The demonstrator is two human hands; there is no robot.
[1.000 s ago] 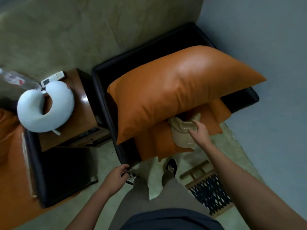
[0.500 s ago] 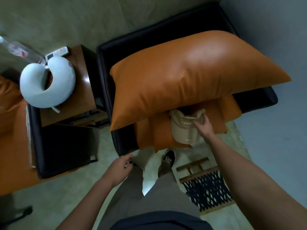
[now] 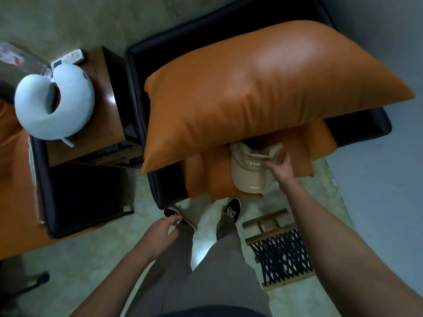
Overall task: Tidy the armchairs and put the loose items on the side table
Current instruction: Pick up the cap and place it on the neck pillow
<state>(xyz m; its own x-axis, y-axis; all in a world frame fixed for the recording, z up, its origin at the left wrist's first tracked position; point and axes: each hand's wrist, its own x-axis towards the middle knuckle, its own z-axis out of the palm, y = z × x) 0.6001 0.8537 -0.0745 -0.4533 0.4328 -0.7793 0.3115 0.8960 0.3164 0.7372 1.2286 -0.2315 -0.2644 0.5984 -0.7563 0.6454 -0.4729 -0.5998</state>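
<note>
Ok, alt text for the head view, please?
The right hand grips a beige cap lying on an armchair's orange seat cushion, partly under a big orange pillow. The left hand hangs free; a neck pillow sits on the side table.

Big cushion (image 3: 263, 88) overhangs the cap (image 3: 248, 179) (its front side lies open).

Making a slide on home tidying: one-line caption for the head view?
Right hand grips a beige cap on the orange seat cushion, left hand hanging free.
</note>
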